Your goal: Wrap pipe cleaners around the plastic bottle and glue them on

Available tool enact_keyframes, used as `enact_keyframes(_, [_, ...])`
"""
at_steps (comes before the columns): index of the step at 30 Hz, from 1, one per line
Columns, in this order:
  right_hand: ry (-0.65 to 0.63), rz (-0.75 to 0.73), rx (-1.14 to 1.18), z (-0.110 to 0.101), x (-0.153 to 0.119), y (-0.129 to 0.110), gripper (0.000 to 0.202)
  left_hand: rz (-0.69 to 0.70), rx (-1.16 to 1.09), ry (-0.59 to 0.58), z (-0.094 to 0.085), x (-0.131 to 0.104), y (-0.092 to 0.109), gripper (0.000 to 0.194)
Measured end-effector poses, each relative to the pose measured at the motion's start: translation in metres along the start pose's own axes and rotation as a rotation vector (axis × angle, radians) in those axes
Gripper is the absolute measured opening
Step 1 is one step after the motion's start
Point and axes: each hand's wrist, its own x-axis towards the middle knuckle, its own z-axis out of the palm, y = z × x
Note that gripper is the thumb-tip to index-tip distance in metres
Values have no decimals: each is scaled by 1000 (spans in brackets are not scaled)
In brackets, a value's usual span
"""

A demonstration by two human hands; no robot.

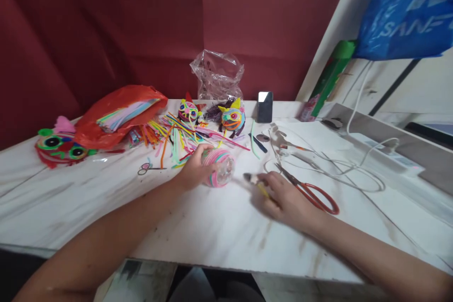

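Note:
My left hand [197, 170] is wrapped around a rounded, bottle-like form [214, 178] banded with pink and teal fuzzy strips. Its clear plastic end [225, 171] faces right. Just to the right of it, apart from it, my right hand [279, 196] is closed on a small tool [262, 189] with a dark head and a yellow handle; motion blurs it, and its exact kind is unclear. Beside the right wrist lie large scissors [320, 198] with red handles. A smaller pair of scissors [145, 168] rests left of my left hand.
Behind my hands lie loose pipe cleaners [173, 139], a red bag [106, 127], decorated animal heads [231, 118] and a clear plastic bag [217, 75]. A phone [265, 107] leans at the back. White cables [357, 177] and a power strip [389, 153] occupy the right.

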Motion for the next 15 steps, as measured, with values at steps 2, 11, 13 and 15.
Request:
enact_keyframes(2, [71, 92, 92, -5, 9, -2, 34, -7, -16, 11, 1, 1, -1, 56])
enact_keyframes(11, [91, 40, 75, 15, 41, -20, 28, -23, -13, 55, 2, -2, 2, 50])
enact_keyframes(13, [117, -6, 81, 18, 42, -21, 32, -36, -16, 52, 2, -3, 4, 51])
enact_keyframes(15, [113, -38, 106, 19, 42, -22, 34, -46, -9, 48, 2, -3, 5, 52])
